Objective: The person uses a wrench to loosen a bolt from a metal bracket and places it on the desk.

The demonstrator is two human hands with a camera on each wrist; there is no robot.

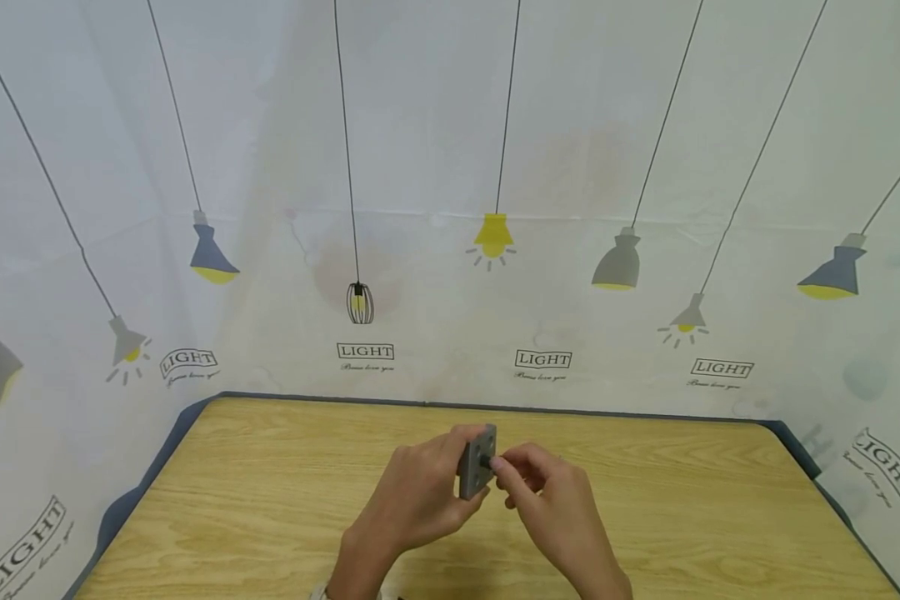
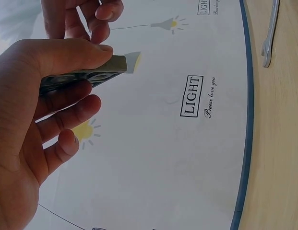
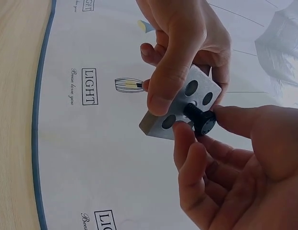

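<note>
While the left hand (image 1: 420, 500) grips a small square grey metal plate with round holes (image 3: 187, 103) between thumb and fingers, holding it above the light wooden table (image 1: 270, 517), the right hand (image 1: 555, 508) pinches a black round-headed bolt (image 3: 200, 117) with thumb and fingertips. That bolt sits in the plate's middle hole (how deep, I cannot tell). Seen from the left wrist, the plate shows edge-on, and a silver metal wrench (image 2: 269, 33) lies on the table near its dark blue edge, well apart from both hands.
</note>
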